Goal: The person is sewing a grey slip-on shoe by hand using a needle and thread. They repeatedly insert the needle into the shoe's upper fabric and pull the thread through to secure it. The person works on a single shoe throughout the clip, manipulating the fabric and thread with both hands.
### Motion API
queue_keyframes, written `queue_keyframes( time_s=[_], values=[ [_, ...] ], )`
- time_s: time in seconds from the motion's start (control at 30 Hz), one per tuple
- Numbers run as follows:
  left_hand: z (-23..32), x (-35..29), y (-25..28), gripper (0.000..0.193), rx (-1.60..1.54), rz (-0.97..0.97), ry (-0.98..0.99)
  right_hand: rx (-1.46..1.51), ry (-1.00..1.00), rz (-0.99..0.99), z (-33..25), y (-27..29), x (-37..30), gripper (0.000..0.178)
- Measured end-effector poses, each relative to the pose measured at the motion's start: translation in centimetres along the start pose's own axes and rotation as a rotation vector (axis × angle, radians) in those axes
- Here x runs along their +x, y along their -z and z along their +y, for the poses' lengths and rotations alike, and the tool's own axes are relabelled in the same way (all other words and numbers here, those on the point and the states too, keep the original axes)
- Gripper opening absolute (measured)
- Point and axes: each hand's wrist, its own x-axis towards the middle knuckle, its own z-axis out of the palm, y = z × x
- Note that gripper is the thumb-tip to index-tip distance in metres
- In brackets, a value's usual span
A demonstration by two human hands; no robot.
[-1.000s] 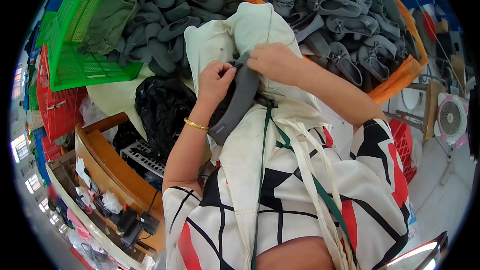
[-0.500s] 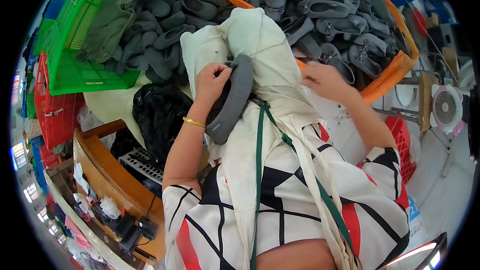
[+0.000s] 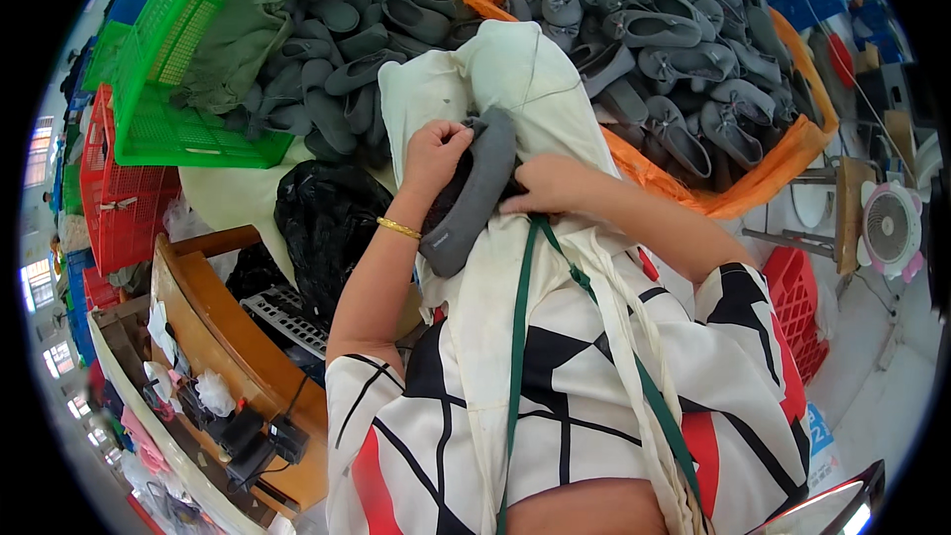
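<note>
A soft grey fabric slip-on shoe (image 3: 480, 193) slants over the cream cloth (image 3: 525, 64) in front of me. My left grip (image 3: 436, 154) pinches its far end; my right grip (image 3: 550, 184) is just beside it, partly curled, whether grasping anything I cannot tell. Beyond the cloth: at left, heaped plain grey shoes (image 3: 332, 79); at right, bow-trimmed grey shoes (image 3: 688, 61) in a bright orange sack (image 3: 733, 200).
</note>
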Motion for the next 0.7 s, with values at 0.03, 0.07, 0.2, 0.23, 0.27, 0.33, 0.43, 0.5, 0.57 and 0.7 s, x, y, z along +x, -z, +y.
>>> queue_keyframes(
  time_s=[0.03, 0.07, 0.2, 0.23, 0.27, 0.33, 0.43, 0.5, 0.57, 0.7],
  values=[
    [0.0, -0.2, -0.2, 0.019, -0.021, -0.003, 0.018, -0.091, 0.099, 0.075, 0.1, -0.7, 0.3, 0.052],
    [0.1, -0.2, -0.4, 0.019, -0.044, 0.006, 0.021, -0.059, 0.113, 0.029, 0.8, -0.7, 0.4, 0.047],
    [0.5, -0.5, 0.3, 0.017, -0.1, -0.023, 0.121, 0.165, 0.099, -0.059, 1.9, 1.5, -2.4, 0.036],
    [0.5, -0.5, 0.4, 0.016, -0.13, -0.036, 0.15, 0.21, 0.093, -0.04, 1.7, 2.2, -3.0, 0.036],
    [0.4, -0.5, 0.4, 0.014, -0.16, -0.048, 0.18, 0.256, 0.089, -0.022, 1.5, 2.8, -3.5, 0.037],
    [0.8, -0.4, 0.3, 0.013, -0.213, -0.051, 0.211, 0.331, 0.133, 0.055, 1.5, 3.4, -3.3, 0.036],
    [2.4, -0.7, 0.3, 0.012, -0.267, -0.061, 0.265, 0.362, 0.211, 0.212, 1.5, 3.9, -1.8, 0.034],
    [2.3, -0.7, 0.3, 0.012, -0.303, -0.071, 0.28, 0.301, 0.174, 0.293, 0.7, 4.0, -0.4, 0.032],
    [1.9, -0.7, 0.4, 0.013, -0.352, -0.078, 0.267, 0.025, 0.165, 0.337, -0.3, 4.5, 0.4, 0.03],
    [2.6, -0.9, 0.6, 0.014, -0.353, -0.083, 0.329, -0.261, 0.197, 0.393, -1.2, 5.2, 1.7, 0.031]
  ],
)
